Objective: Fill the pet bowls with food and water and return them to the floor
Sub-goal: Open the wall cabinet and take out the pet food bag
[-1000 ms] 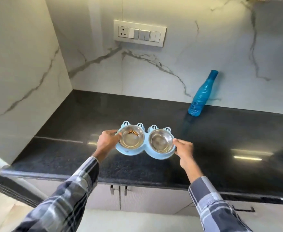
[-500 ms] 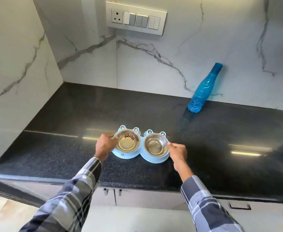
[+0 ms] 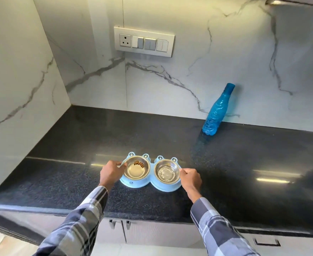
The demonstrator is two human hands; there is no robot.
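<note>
Black counter (image 3: 59, 174), lower centre of the frame: feeder (image 3: 150, 182) sits flat for filling, left hand (image 3: 111, 173) and right hand (image 3: 190, 179) gripping its ends, seemingly to steady it.

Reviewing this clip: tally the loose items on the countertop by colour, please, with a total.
Blue: 2, the double pet bowl stand and the blue plastic bottle
Steel: 2, the left steel bowl and the right steel bowl
Total: 4
</note>
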